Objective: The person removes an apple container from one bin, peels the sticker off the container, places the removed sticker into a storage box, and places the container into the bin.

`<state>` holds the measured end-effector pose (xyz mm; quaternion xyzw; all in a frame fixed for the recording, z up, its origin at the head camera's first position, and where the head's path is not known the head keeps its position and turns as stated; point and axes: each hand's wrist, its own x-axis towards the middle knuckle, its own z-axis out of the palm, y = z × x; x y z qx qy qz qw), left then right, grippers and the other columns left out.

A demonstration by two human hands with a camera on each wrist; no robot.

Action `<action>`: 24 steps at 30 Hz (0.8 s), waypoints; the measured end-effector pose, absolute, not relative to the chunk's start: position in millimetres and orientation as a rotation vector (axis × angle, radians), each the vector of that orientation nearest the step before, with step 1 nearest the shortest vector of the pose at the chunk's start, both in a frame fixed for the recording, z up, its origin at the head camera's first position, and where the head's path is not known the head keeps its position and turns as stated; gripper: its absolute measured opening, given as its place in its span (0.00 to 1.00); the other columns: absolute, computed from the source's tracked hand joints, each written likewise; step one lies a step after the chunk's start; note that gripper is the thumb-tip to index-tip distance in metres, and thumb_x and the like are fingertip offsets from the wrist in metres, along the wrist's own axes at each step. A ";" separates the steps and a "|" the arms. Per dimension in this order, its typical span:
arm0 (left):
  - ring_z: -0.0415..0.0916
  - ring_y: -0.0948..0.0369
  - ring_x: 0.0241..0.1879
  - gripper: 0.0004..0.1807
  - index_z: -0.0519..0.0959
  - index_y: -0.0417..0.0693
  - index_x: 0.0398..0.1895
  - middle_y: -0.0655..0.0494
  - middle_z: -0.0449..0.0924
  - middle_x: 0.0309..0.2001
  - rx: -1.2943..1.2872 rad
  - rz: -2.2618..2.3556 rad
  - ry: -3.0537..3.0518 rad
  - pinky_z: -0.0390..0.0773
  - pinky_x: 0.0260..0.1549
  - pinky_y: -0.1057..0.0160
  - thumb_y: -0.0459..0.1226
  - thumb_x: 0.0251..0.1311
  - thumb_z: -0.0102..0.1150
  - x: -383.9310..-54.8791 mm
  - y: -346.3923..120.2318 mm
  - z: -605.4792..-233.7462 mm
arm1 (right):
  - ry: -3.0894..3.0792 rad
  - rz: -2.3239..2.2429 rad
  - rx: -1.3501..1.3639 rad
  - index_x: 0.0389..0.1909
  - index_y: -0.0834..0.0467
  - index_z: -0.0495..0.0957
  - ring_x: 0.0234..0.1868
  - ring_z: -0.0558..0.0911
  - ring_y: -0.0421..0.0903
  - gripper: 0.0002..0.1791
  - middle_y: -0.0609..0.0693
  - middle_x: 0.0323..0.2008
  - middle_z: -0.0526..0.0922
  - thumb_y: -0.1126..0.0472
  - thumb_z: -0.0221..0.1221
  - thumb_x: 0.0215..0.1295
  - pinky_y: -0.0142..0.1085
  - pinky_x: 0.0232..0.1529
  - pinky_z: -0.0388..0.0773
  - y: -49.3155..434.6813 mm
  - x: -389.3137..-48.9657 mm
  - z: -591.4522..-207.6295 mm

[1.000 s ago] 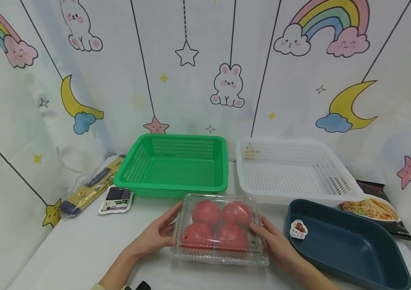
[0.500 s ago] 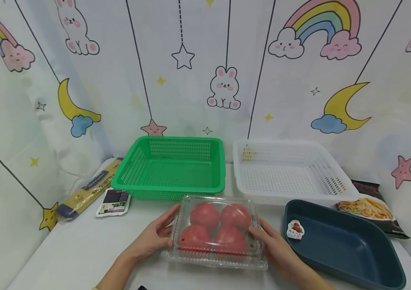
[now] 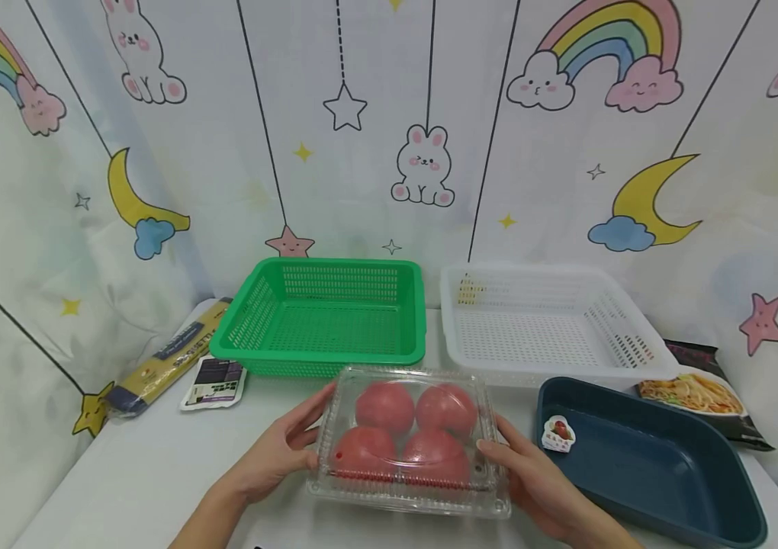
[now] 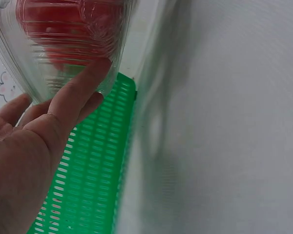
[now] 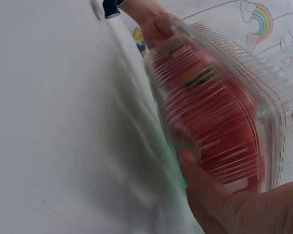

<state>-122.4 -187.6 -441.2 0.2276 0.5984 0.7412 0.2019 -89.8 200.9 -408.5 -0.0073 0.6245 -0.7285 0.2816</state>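
Observation:
A clear plastic clamshell box (image 3: 406,499) with several red tomatoes (image 3: 385,409) inside is held between both hands, its lid down. In the head view my left hand (image 3: 272,456) grips the box's left side, and the left wrist view has those fingers (image 4: 71,100) against its ribbed underside. My right hand (image 3: 533,473) grips the right side, thumb at the rim; fingers of it (image 5: 205,183) press the ribbed bottom in the right wrist view. Both wrist views show the box off the table. Its bottom is hidden in the head view.
Behind the box stand a green basket (image 3: 323,364) and a white basket (image 3: 540,366). A dark blue tub (image 3: 650,473) with a small sticker-like label (image 3: 557,434) is at right, beside a noodle packet (image 3: 694,393). A spaghetti pack (image 3: 162,366) and a small pouch (image 3: 215,383) lie left.
The box has come slightly nearer to me and turned a little, its front right corner swinging toward me. Both hands keep their hold on it. The head view has shifted slightly.

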 end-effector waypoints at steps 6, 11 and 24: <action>0.68 0.54 0.68 0.57 0.48 0.49 0.82 0.40 0.40 0.80 0.666 2.070 1.688 0.76 0.58 0.54 0.51 0.57 0.72 -121.5 -188.0 -428.0 | 1.699 -1.961 -0.050 0.81 0.56 0.36 0.61 0.73 0.52 0.41 0.63 0.73 0.55 0.49 0.46 0.80 0.48 0.57 0.76 202.0 -88.9 -394.6; 0.68 0.54 0.68 0.55 0.48 0.50 0.82 0.39 0.41 0.79 0.732 2.071 1.712 0.77 0.57 0.55 0.52 0.59 0.71 -120.7 -186.8 -418.5 | 1.717 -1.992 -0.040 0.81 0.57 0.38 0.58 0.76 0.50 0.40 0.57 0.69 0.63 0.51 0.47 0.79 0.46 0.56 0.77 202.6 -88.2 -384.5; 0.61 0.43 0.71 0.46 0.51 0.51 0.82 0.38 0.47 0.79 0.722 2.109 1.904 0.75 0.58 0.59 0.50 0.68 0.64 -121.8 -184.2 -399.3 | 1.749 -2.067 0.025 0.81 0.54 0.45 0.51 0.80 0.44 0.38 0.46 0.53 0.80 0.51 0.49 0.77 0.42 0.53 0.78 203.1 -95.9 -349.6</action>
